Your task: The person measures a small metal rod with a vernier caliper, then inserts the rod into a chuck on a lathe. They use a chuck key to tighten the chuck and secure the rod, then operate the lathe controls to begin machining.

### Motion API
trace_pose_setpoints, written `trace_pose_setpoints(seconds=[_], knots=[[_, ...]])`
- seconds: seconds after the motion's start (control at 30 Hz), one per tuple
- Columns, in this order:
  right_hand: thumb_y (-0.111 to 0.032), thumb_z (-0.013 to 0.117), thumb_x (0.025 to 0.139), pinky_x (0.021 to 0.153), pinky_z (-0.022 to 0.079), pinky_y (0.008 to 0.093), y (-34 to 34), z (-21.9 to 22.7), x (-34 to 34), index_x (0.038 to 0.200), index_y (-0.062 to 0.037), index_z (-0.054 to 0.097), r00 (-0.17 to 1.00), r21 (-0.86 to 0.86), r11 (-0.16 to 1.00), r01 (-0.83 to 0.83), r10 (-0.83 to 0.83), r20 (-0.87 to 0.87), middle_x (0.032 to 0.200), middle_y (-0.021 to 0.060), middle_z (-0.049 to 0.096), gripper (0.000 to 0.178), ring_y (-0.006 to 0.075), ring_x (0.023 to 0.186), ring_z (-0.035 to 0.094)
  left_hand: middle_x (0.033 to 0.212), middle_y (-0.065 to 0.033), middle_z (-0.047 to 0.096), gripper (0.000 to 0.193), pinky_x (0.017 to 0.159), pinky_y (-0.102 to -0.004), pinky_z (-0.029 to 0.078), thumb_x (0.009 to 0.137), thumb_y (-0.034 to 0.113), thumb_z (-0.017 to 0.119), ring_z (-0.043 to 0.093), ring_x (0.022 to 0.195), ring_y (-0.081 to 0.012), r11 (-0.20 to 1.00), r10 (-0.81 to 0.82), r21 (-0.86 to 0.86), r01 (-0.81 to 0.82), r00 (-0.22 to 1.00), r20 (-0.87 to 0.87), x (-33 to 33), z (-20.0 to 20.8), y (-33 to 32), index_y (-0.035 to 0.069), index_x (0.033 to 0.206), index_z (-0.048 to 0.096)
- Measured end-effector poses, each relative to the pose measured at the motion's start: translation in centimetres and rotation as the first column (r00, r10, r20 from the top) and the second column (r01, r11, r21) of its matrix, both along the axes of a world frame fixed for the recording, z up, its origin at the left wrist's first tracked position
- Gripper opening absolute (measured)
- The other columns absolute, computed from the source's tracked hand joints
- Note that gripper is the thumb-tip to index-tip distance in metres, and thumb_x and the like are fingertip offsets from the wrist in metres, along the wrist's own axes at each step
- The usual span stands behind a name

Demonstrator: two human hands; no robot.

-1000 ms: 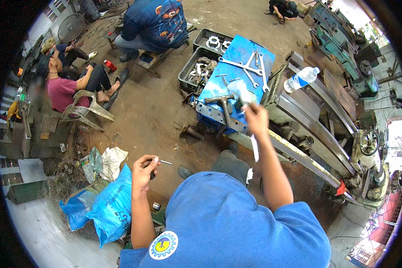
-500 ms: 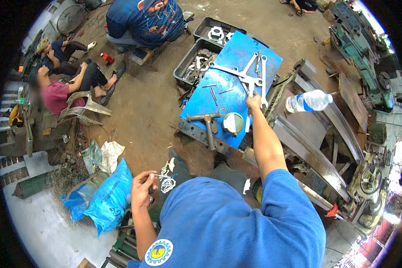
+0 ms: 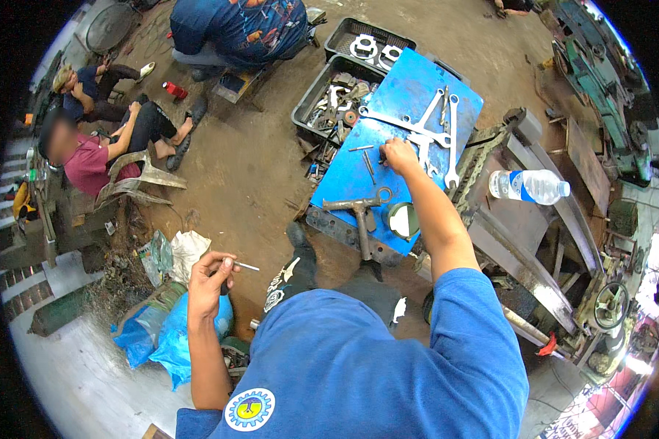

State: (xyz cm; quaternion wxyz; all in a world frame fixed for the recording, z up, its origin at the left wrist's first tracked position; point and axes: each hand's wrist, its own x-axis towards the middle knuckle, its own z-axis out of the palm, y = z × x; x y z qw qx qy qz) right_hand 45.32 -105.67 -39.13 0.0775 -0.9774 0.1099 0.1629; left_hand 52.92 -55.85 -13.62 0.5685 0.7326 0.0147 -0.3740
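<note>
My left hand point(image 3: 211, 282) is raised at the lower left, pinching a thin grey metal rod point(image 3: 247, 266) that points right. My right hand point(image 3: 400, 156) reaches onto the blue tabletop point(image 3: 410, 80), its fingers closed on a short metal rod whose dark end shows at the fingertips. Whether that rod is lifted I cannot tell. Two similar loose rods point(image 3: 368, 167) lie just left of the fingers. Several wrenches point(image 3: 452, 139) and a drill bit point(image 3: 444, 107) lie beyond and right of the hand. Nearer me are a metal hammer point(image 3: 360, 219) and a round tin point(image 3: 400, 222).
Black crates of metal parts point(image 3: 337, 95) stand beyond the table's left side. A water bottle point(image 3: 529, 186) lies on the steel frame point(image 3: 520, 263) at right. Blue sacks point(image 3: 190, 333) sit at lower left. One person point(image 3: 238, 33) sits ahead; two others sit at far left.
My right hand has left the wrenches and moved left to the short rods. My left hand has shifted left and turned, so its rod now shows plainly.
</note>
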Motion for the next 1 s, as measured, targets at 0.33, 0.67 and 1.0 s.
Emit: trace_pose_setpoints(seconds=[0.33,0.67,1.0], knots=[[-0.009,0.066,0.095,0.085,0.056,0.0303,11.3,22.8,-3.2,0.128,0.0038,0.052,0.503,0.979,0.08,-0.189,-0.848,0.166,0.108,0.0158,0.067,0.038,0.0193,0.094,0.066,0.081,-0.0017,0.066,0.023,0.057,-0.0218,0.041,0.092,0.016,0.072,0.055,0.065,-0.0074,0.922,0.235,-0.336,-0.193,0.968,0.088,-3.0,3.3,-7.7,0.0,0.108,0.072],[-0.006,0.062,0.097,0.092,0.059,0.0465,21.4,36.0,-9.0,0.114,0.005,0.058,0.512,0.857,-0.216,-0.467,-0.857,0.063,0.105,0.0185,0.068,0.02,0.0325,0.103,0.069,0.086,-0.0074,0.072,0.024,0.059,-0.0217,0.046,0.09,0.014,0.075,0.057,0.067,-0.0072,0.775,0.187,-0.632,-0.018,0.961,0.202,-7.1,10.2,-12.9,-0.001,0.108,0.072],[-0.005,0.065,0.095,0.092,0.059,0.0473,21.8,37.3,-9.7,0.114,0.0065,0.057,0.436,0.836,-0.091,-0.542,-0.88,0.187,0.105,0.0187,0.068,0.024,0.035,0.104,0.069,0.091,-0.0054,0.074,0.021,0.061,-0.021,0.049,0.09,0.013,0.074,0.062,0.074,-0.006,0.774,0.166,-0.63,0.069,0.938,0.306,-8.0,11.9,-12.7,0.002,0.109,0.074]])
